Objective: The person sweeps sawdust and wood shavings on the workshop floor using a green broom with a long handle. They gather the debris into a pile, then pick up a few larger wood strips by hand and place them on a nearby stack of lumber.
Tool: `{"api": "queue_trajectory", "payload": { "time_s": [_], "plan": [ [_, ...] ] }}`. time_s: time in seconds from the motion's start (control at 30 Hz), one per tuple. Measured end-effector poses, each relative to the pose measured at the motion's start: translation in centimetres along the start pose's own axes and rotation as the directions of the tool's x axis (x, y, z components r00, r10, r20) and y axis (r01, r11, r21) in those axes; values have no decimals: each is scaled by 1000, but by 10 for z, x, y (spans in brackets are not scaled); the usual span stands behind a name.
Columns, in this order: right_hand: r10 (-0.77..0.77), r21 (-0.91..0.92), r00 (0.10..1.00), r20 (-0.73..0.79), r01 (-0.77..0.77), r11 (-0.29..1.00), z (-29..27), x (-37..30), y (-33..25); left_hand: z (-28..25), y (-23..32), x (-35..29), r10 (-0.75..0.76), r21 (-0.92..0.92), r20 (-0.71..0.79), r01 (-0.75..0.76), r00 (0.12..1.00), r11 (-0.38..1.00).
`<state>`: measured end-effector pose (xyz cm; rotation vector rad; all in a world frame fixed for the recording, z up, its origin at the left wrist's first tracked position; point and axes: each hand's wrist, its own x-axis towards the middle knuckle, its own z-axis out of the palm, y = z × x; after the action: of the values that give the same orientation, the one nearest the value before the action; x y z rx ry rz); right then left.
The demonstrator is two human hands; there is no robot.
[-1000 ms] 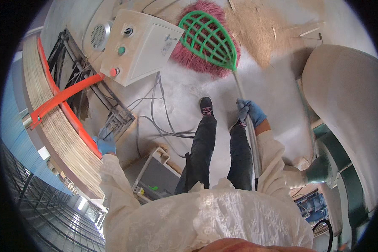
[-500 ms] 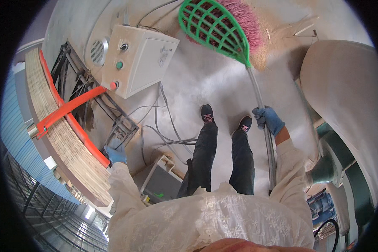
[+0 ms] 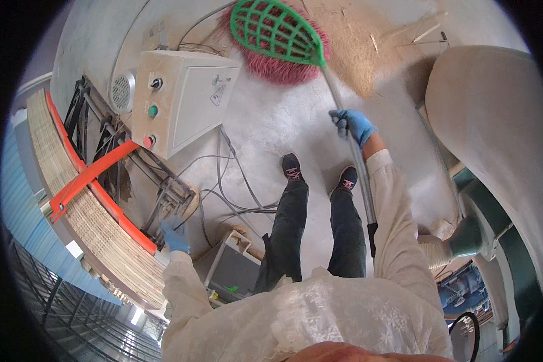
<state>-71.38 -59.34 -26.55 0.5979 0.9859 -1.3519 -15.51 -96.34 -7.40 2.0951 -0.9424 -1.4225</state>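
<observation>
My right hand (image 3: 353,125) in a blue glove is closed around the grey metal handle of a broom (image 3: 276,33). Its head is a green plastic lattice with pink bristles beneath, resting on the floor at the top of the view. Just past the bristles lies a spread of tan sawdust (image 3: 353,51). My left hand (image 3: 175,236), also gloved in blue, hangs free at the lower left. Its fingers are stretched out, slightly blurred, beside a stack of thin boards (image 3: 96,220) and a metal scissor-lift frame (image 3: 169,190).
A beige control box (image 3: 181,102) with knobs and buttons stands at left, its grey cables (image 3: 235,205) looping over the floor. An orange bar (image 3: 90,175) crosses near the boards. A grey bin (image 3: 234,270) sits by my left leg. Large beige-and-green machinery (image 3: 495,120) fills the right side.
The broom head has shifted left, with its pink bristles now showing below the lattice. My right hand has moved up and left with the handle. The left hand has moved slightly, away from the frame.
</observation>
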Motion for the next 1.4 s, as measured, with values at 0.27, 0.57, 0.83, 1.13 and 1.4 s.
{"api": "queue_trajectory", "payload": {
  "time_s": [0.27, 0.57, 0.83, 1.13, 1.4],
  "plan": [
    [36, 191, 999, 23, -39, 981, -49, -65, -56, 42, -22, -31, 227, 575, 56, -217, 972, 789],
    [-62, 178, 996, -70, 74, 981, -63, -220, 8, 106, -96, -108, 45, 823, 564, -557, 824, -115],
    [41, 473, 938, 343, -211, 855, -58, -279, 91, 296, -201, -317, -451, 406, 827, 198, 334, 892],
    [68, -68, 989, 135, -59, 996, -38, -399, 141, 375, -224, -413, -592, 297, 761, 669, 266, 682],
    [178, -698, 871, -458, -476, 535, -4, -642, 250, 363, -257, -331, -647, 255, 520, 621, 558, 741]
  ]
}}
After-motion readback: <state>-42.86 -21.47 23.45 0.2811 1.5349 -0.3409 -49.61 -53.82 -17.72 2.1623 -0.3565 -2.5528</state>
